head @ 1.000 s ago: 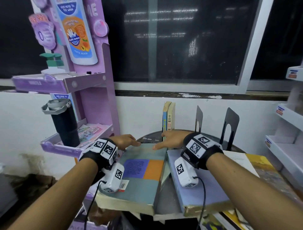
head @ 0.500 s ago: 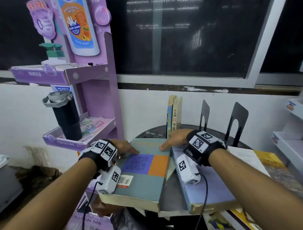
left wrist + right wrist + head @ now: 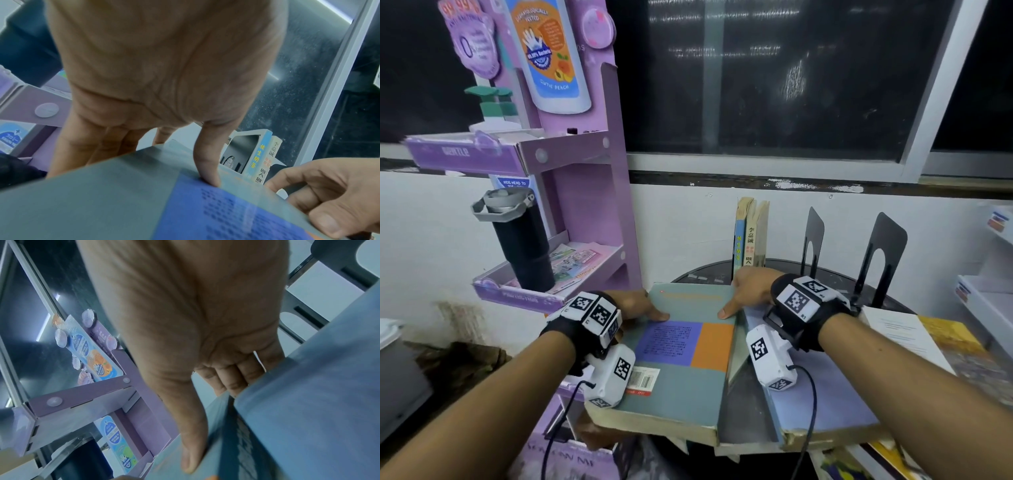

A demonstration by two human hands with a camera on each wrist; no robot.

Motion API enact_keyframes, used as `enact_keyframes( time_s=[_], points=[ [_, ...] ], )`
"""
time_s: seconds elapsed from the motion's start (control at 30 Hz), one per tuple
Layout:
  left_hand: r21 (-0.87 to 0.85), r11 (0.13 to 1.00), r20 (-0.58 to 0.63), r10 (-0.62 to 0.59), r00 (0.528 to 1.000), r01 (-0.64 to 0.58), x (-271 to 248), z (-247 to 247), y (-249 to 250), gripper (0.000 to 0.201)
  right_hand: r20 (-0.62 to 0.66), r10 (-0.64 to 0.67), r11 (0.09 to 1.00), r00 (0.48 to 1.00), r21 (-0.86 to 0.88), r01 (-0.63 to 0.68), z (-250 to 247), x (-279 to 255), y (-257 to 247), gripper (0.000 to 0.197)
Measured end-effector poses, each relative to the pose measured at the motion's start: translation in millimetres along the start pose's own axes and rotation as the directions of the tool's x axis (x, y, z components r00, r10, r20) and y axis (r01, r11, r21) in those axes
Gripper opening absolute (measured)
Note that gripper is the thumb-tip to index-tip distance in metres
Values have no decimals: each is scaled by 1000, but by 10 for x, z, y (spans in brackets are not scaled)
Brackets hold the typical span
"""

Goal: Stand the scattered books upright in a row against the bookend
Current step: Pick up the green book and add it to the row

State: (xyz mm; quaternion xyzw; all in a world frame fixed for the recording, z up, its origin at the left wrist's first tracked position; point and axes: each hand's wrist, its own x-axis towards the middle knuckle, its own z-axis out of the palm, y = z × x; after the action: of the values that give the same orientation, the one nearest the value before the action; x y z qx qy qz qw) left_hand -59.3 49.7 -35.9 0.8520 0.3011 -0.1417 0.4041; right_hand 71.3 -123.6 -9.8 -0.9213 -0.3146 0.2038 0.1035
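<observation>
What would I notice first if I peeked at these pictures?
Probably the big grey-green book with purple and orange patches, right in the middle, with the left hand and right hand gripping its far corners, thumbs on top. Behind it, two thin books already stand upright near two black bookends. On the left, a tall purple display stand holds a black tumbler.

1. The head view looks forward and down from above both forearms, with the grey-green book [image 3: 681,359] just below centre and the dark window [image 3: 774,78] at 12 o'clock.
2. The left wrist view sits very close under the left hand [image 3: 164,68], facing along its fingers, the book's cover [image 3: 102,203] at 6 o'clock.
3. The right wrist view sits equally close under the right hand [image 3: 195,313].
4. All three views share the book; the head and left wrist views also share the two standing books [image 3: 751,233] [image 3: 265,157].
</observation>
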Motion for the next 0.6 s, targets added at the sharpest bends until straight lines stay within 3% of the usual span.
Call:
enact_keyframes(
  time_s=[0.1, 0.2, 0.37, 0.47, 0.6],
  points=[
    [-75, 996, -27, 46, 999, -48, -36, -72, -36, 8, -33, -14, 1000, 999, 24, 15, -17, -14, -74, 54],
    [-76, 995, -76, 65, 995, -70, -40, -189, -95, 41, -108, -27, 997, 994, 75, 35, -73, -90, -164, 57],
    [-241, 950, -65, 188, 980, -198, -226, -305, -101, 46, -173, -39, 959, 984, 270, 86, -181, -236, -273, 58],
    [-341, 902, -59, 260, 964, -264, -248, -365, -126, 71, -249, -86, 953, 965, 263, 153, -272, -314, -293, 64],
    [-441, 804, -151, 373, 916, -400, -380, -341, -32, 39, -375, -113, 923, 920, 304, 237, -371, -410, -285, 66]
  ],
)
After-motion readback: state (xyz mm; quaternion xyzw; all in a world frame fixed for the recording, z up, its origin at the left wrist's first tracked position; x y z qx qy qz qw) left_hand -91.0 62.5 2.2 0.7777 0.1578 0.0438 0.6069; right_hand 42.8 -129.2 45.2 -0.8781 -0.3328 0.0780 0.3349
